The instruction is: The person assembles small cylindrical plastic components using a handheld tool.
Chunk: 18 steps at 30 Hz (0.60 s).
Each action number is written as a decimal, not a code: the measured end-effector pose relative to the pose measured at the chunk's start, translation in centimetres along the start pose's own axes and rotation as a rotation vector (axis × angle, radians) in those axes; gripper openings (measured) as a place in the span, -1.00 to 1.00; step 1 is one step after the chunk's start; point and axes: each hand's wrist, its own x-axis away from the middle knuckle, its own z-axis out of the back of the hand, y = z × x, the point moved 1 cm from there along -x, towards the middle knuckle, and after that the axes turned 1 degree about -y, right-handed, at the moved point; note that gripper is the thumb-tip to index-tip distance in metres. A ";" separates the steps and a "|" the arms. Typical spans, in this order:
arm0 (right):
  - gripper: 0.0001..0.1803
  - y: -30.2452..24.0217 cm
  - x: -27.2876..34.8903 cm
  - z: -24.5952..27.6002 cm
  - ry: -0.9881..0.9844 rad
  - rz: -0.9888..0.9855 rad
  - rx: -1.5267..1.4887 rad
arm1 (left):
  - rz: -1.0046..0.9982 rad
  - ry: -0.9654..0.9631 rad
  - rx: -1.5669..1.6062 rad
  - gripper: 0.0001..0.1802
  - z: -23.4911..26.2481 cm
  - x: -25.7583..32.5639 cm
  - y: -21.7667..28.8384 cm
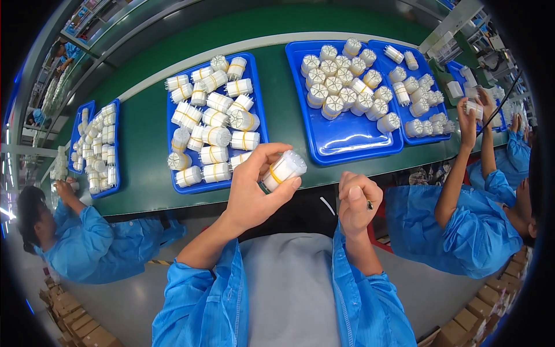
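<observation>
My left hand [245, 194] grips a white cylindrical bundle [285, 170] with a yellow band round its middle. Its segmented end tilts up toward the far right, above the bench's near edge. My right hand [358, 202] is closed to the right of it, apart from the bundle. A small dark tip [369, 205] pokes out of that fist; the rest of the item is hidden by the fingers. Beyond my left hand, a blue tray [258, 104] carries many similar banded bundles, mostly lying down. Another blue tray [347, 143], to the right, has bundles mostly standing on end.
The trays rest on a green bench [277, 110]. More blue trays of bundles stand at the right [426, 137] and far left [117, 151]. Co-workers in blue sit on my left [92, 243] and right [474, 225]; the right one's hands hold a white part [474, 109].
</observation>
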 end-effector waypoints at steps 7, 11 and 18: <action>-0.62 0.2 0.2 0.1 0.008 -0.039 -0.016 | 0.199 -0.172 0.410 -0.50 0.2 0.1 -0.7; -0.62 0.2 0.3 0.1 0.006 -0.046 -0.025 | 0.260 -0.205 0.666 -0.45 -0.1 0.1 -0.8; -0.62 0.1 0.4 0.0 0.012 -0.066 -0.023 | 0.259 -0.289 0.866 -0.42 0.0 0.1 -1.3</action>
